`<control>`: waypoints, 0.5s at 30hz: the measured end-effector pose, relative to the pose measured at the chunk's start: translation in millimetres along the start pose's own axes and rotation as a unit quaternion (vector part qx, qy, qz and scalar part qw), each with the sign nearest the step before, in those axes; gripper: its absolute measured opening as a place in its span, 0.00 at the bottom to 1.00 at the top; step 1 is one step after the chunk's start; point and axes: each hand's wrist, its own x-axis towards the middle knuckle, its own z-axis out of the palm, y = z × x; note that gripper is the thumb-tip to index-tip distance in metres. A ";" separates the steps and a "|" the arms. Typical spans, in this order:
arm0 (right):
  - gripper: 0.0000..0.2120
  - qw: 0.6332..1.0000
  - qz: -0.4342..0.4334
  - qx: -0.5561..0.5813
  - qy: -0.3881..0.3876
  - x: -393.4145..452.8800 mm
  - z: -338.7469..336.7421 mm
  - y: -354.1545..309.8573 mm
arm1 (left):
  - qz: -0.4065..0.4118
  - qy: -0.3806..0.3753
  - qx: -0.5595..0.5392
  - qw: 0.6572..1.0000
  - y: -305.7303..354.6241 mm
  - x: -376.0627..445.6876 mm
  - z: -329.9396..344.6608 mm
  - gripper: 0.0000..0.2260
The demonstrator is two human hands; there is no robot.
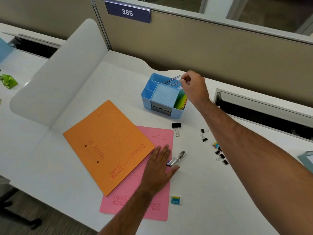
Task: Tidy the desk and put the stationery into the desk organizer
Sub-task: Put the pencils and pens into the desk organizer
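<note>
Blue plastic sits right under our right hand [193, 85], whose fingers [183, 80] are curled together above the back compartment of the desk organizer [163, 97], upper centre of the frame. Whether they pinch the tips of the pens [171, 80] leaning there or hold nothing, we cannot tell. Our left hand [160, 164] lies flat, fingers straight, on the pink folder [157, 138] at lower centre, touching the stapler [177, 159] just beside it. An orange folder [108, 141] overlaps the pink one on its left.

Spread over the white desk [203, 192] to the right are a large binder clip [176, 127], two small ones [204, 134], a cluster of clips [221, 156] partly hidden by our right forearm, and a blue staple box [176, 200] lower down.

We judge the risks to be these: the forearm could sweep the clip cluster off as it draws back, and the slanted pens could tip out if nudged.
</note>
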 end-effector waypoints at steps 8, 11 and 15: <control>0.02 0.999 0.027 0.039 -0.017 -83.6 -22.0 29.8 | -0.003 0.003 0.000 1.000 4.5 0.1 -4.3 0.41; 0.03 0.997 0.047 0.039 -0.035 -128.1 -24.7 47.8 | -0.004 -0.001 0.010 1.000 5.3 0.5 -4.2 0.40; 0.04 0.993 0.093 0.028 -0.060 -184.4 -26.8 73.5 | -0.008 -0.003 0.015 1.000 7.0 1.1 -4.4 0.39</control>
